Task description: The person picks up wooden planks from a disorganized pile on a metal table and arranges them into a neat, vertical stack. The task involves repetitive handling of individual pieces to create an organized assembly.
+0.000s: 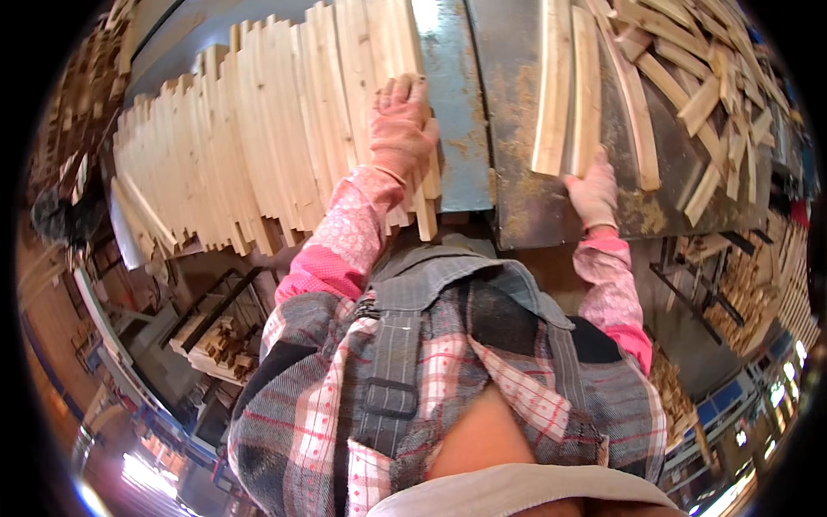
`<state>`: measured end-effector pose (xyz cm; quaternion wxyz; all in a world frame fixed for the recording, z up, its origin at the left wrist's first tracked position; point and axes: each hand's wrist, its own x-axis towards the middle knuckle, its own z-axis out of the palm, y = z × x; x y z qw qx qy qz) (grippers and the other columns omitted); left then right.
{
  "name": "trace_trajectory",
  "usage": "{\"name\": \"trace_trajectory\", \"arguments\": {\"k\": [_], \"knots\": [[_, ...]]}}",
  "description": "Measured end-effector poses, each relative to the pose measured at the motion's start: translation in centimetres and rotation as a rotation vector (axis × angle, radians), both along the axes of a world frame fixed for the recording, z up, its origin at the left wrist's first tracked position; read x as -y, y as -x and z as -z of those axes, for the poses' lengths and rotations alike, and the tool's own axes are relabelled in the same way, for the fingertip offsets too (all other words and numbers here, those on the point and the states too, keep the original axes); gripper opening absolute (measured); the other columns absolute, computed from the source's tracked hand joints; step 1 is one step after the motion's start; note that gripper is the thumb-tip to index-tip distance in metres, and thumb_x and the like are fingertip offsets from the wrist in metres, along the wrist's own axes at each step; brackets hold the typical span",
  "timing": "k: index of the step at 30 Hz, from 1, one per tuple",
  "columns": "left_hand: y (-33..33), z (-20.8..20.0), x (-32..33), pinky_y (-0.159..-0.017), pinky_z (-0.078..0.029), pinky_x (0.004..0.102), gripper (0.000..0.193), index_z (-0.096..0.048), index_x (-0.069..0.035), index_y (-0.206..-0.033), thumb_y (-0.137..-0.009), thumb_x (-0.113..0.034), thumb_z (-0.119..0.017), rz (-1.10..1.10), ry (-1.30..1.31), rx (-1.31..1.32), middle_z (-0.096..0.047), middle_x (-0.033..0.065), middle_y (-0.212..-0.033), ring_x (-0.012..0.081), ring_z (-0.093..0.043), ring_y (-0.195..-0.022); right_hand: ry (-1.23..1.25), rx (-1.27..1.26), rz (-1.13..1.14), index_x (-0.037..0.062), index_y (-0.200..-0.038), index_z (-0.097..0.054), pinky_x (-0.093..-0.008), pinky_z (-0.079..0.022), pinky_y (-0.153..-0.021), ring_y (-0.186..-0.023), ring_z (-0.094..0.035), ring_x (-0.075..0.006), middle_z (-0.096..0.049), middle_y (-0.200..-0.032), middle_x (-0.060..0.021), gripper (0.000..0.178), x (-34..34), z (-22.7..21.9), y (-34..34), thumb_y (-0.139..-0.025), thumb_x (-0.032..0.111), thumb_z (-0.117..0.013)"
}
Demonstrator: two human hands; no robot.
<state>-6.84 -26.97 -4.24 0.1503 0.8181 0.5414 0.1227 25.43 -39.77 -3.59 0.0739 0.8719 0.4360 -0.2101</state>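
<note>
Sawdust-streaked metal makes up your worktop [517, 198], with a blue-painted strip running down its middle. On the left lies a wide fan of pale slats [258, 138], packed edge to edge with their long axes running near to far. Your left hand [402, 129], in a pink glove, lies flat and open on the right edge of that fan, fingers pointing far, pressing rather than gripping. Your right hand [594, 194], also gloved, sits at the near end of two slats [568, 90] lying side by side on the bare metal; they stretch straight away from it toward the far side, so the right hand is the nearer one. Its fingers curl at the slat ends, but whether they have closed round the wood I cannot tell. A loose heap of offcuts [698, 77] lies to the right. The fan's near ends are partly hidden behind your sleeve, and the picture's rim bends and darkens everything beyond.
</note>
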Motion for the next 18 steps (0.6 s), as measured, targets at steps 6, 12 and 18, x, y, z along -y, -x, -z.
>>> {"name": "trace_trajectory", "arguments": {"k": [6, 12, 18], "knots": [[0.1, 1.5, 1.0, -0.124, -0.023, 0.0512, 0.070, -0.048, -0.007, -0.149, -0.084, -0.026, -0.066, -0.063, -0.006, -0.088, -0.043, 0.0179, -0.153, 0.0402, -0.034, -0.146, -0.368, -0.787, 0.238, -0.0096, -0.153, -0.035, -0.0350, -0.052, -0.100, -0.124, -0.061, -0.0321, -0.055, -0.143, -0.0260, 0.091, -1.4, 0.4, -1.9, -0.078, 0.016, -0.079], [0.2, -0.6, 0.7, -0.124, -0.022, 0.0508, 0.067, -0.049, -0.007, -0.148, -0.086, -0.026, -0.064, -0.046, 0.046, -0.100, -0.043, 0.0185, -0.154, 0.0399, -0.034, -0.147, -0.172, -0.162, 0.065, 0.0010, -0.159, -0.021, -0.0479, -0.048, -0.107, -0.126, -0.057, -0.0469, -0.053, -0.139, -0.0336, 0.110, -10.1, 0.2, 6.4, -0.077, 0.032, -0.086], [0.9, -0.5, 0.7, -0.123, -0.025, 0.0510, 0.064, -0.051, -0.005, -0.146, -0.088, -0.029, -0.064, -0.042, 0.035, 0.121, -0.047, 0.0194, -0.150, 0.0411, -0.039, -0.142, -0.312, -0.931, 0.169, -0.0009, -0.147, -0.044, -0.0400, -0.051, -0.102, -0.117, -0.065, -0.0303, -0.064, -0.129, -0.0264, 0.075, -4.8, 0.2, 9.7, -0.081, 0.011, -0.077]]}}
